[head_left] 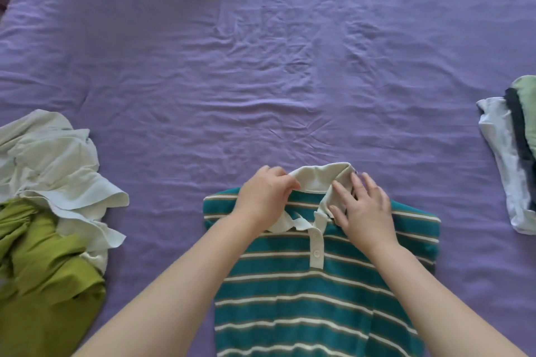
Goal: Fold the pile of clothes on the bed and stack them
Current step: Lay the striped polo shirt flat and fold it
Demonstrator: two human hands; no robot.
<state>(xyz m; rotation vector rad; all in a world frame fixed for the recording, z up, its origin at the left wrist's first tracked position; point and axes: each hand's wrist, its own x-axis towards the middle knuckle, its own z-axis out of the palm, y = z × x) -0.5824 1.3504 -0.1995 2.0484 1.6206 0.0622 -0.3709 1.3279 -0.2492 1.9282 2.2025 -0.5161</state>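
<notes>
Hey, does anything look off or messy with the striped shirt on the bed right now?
Only the cream collar of the striped polo shirt: it stands up rumpled instead of lying flat. The left hand pinches one side while the right hand presses the other. No damage shows.

shirt (319, 284) centre-near on bed (261, 66) | loose pile (49, 197) left | folded stack (513, 153) right

polo shirt (319, 298): matt striped knit cloth | bed sheet (261, 66): matt, wrinkled purple cloth
</notes>
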